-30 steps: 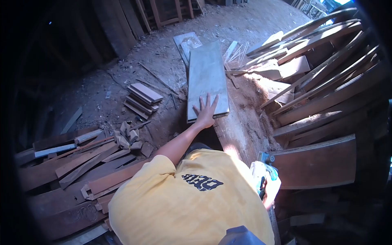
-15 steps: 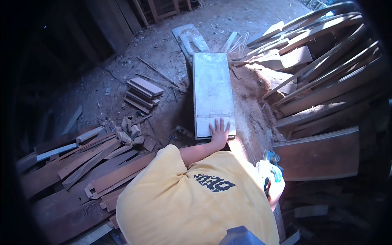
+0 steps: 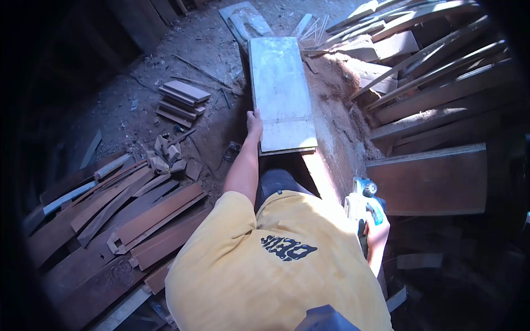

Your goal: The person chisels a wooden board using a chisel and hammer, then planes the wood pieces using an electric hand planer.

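A long pale board lies in front of me, its near end close to my body. My left hand grips the board's left edge near that end, its fingers partly hidden against the side. At my right side my right hand is wrapped round a blue and silver power tool. The tool is held away from the board, beside my yellow shirt.
Small planks are stacked on the ground at the left, with offcuts nearer me. Long timber is piled at the lower left. Curved wood pieces and a wide brown board are at the right.
My left hand has moved from lying spread on top of the board's near end to its left edge. The tool stays in my right hand. The view has shifted.
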The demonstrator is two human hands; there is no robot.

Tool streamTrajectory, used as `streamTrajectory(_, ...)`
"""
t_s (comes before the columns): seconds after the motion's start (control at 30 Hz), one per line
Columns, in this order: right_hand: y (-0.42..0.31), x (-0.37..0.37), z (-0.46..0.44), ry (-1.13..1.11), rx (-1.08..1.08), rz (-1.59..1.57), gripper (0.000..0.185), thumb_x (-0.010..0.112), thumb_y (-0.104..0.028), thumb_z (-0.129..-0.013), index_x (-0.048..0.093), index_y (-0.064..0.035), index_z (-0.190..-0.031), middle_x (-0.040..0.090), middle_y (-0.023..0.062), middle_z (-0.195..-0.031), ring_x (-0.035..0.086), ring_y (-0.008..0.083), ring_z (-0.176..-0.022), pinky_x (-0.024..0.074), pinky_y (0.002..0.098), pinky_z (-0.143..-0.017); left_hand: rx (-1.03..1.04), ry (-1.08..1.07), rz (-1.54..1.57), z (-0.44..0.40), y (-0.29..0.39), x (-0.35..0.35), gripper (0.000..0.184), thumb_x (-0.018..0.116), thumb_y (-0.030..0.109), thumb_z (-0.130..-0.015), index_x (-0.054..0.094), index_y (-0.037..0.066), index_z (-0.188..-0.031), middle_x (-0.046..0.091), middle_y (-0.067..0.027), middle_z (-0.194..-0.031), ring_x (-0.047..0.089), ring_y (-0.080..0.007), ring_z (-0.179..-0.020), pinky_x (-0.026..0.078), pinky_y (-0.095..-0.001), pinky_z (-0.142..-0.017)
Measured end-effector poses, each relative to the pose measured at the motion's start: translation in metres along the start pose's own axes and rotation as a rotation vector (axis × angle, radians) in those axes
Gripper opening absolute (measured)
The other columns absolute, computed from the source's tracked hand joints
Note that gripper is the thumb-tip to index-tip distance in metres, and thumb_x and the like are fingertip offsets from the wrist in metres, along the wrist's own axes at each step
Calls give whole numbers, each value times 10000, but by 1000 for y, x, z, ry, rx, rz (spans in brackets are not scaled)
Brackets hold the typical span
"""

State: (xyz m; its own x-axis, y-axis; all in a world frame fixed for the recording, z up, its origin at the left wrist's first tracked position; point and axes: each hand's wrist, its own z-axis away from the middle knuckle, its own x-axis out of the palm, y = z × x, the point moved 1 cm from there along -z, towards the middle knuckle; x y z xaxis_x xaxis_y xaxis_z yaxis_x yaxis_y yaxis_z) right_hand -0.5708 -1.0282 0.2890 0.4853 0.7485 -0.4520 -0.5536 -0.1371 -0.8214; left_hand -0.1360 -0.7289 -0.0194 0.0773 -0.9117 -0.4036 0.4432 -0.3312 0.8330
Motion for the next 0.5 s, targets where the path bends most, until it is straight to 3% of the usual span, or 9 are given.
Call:
streamTrajectory(0.1, 7, -5, 1, -31, 5, 24, 274, 699, -31, -993, 738, 35, -1256, 629, -16, -727, 477, 38, -538, 344, 239, -487, -10, 101, -81, 41, -6, 12, 553, 405, 568, -1119, 528, 45, -1253, 694, -338, -1179, 642, -539, -1158, 493, -604, -958)
streamTrajectory(0.17, 5, 2, 3, -20, -29, 18, 272, 712, -40, -988, 733, 44, -1246, 619, -16, -714, 483, 41, -539, 348, 241, -488, -42, 139, -162, 57, -3, 13, 627, 338, 583, -1127, 607, 34, -1265, 705, -338, -1187, 643, -542, -1165, 502, -606, -987)
streamTrajectory(0.33, 13, 5, 2, -9, -33, -16, 155, 723, -53, -973, 724, 43, -1094, 625, 2, -682, 507, 54, -522, 372, 256, -489, -261, 123, -116, 34, -40, 28, 974, 215, 710, -1092, 713, -116, -1225, 680, -346, -1304, 600, -522, -1288, 469, -571, -1108)
streamTrajectory(0.5, 15, 9, 7, 46, -9, 40, 150, 745, -47, -951, 708, 38, -1068, 632, 14, -678, 547, 69, -525, 414, 273, -497, -387, 41, 156, 22, -62, 45, 1050, 244, 784, -1056, 602, -146, -1385, 601, -326, -1464, 557, -443, -1395, 436, -489, -1167)
